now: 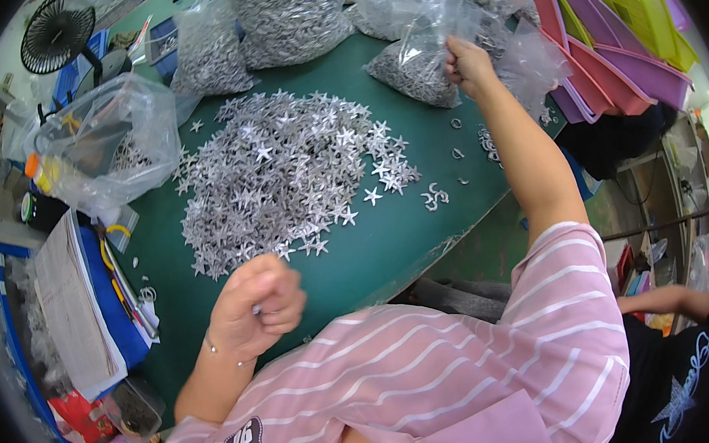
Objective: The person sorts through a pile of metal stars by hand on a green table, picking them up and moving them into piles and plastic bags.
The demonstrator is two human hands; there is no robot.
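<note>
A broad heap of silver star-shaped metal pieces (271, 178) covers the middle of the green tabletop. My left hand (259, 301) is closed just in front of the heap's near edge. A tiny silvery spot shows between its curled fingers, too small to name. At the far right my right arm stretches out, and my right hand (469, 66) grips the gathered top of a clear plastic bag (419, 71) of small grey metal pieces. That bag rests on the table among other filled bags.
Large bags of grey pieces (290, 16) stand at the back. An open plastic bag (132, 140), a fan (58, 35) and a clipboard (75, 305) are on the left. Stacked coloured trays (608, 39) rise at right. Loose rings (487, 144) lie near the right edge. Another person's arm (673, 301) shows lower right.
</note>
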